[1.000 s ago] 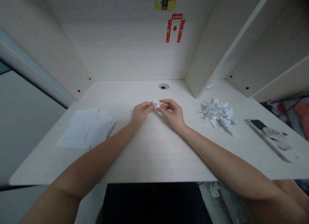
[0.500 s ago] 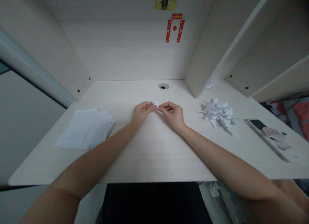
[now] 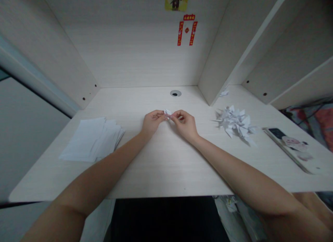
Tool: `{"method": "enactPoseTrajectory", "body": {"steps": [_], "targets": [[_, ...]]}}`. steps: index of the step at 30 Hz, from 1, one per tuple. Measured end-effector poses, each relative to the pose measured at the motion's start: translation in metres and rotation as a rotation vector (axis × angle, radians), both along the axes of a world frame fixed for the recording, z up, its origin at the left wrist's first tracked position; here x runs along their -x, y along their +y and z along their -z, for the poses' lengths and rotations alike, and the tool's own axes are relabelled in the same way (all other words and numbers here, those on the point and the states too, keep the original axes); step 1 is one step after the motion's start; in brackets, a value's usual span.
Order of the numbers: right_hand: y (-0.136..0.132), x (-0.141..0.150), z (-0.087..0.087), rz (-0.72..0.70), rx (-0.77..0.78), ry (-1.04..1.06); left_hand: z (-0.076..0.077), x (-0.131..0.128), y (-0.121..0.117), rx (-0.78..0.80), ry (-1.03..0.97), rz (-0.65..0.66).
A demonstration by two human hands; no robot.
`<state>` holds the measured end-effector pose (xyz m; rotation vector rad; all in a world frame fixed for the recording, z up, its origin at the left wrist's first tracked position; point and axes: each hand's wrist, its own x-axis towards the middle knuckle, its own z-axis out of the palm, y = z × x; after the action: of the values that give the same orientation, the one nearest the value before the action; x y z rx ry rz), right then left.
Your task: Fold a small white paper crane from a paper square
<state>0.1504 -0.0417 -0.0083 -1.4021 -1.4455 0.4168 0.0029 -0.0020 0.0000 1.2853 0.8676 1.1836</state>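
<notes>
A small piece of folded white paper (image 3: 167,111) is held between both hands over the middle of the desk. My left hand (image 3: 153,122) pinches its left side with thumb and fingertips. From the other side, my right hand (image 3: 186,123) pinches it the same way, fingers curled. The fingertips hide much of the paper, so its exact shape cannot be made out. To the right lies a heap of folded white paper pieces (image 3: 235,120) with pointed ends. Left of my hands, a fanned stack of white paper sheets (image 3: 88,138) rests flat.
A phone (image 3: 293,148) in a decorated case lies at the desk's right. A round cable hole (image 3: 175,93) sits near the back panel. An upright divider (image 3: 221,54) rises behind the paper heap. Red stickers (image 3: 189,17) are on the back panel.
Both hands keep their pinch on the paper; the right fingers have shifted very slightly. The whole view has moved a little, while the stack, heap and phone stay in place.
</notes>
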Motion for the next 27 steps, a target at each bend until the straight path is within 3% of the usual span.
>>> {"method": "enactPoseTrajectory", "body": {"steps": [7, 16, 27], "targets": [[0.0012, -0.0003, 0.0004, -0.006, 0.026, 0.036, -0.0038, 0.0000, -0.0024, -0.002, 0.028, -0.006], [0.0008, 0.0002, -0.0029, -0.060, -0.050, 0.132, -0.0096, -0.0003, -0.0061, -0.012, 0.026, 0.010], [0.0005, -0.0016, -0.0025, -0.061, -0.053, -0.011, -0.0086, -0.0014, -0.0060, 0.006, 0.000, 0.036]]}}
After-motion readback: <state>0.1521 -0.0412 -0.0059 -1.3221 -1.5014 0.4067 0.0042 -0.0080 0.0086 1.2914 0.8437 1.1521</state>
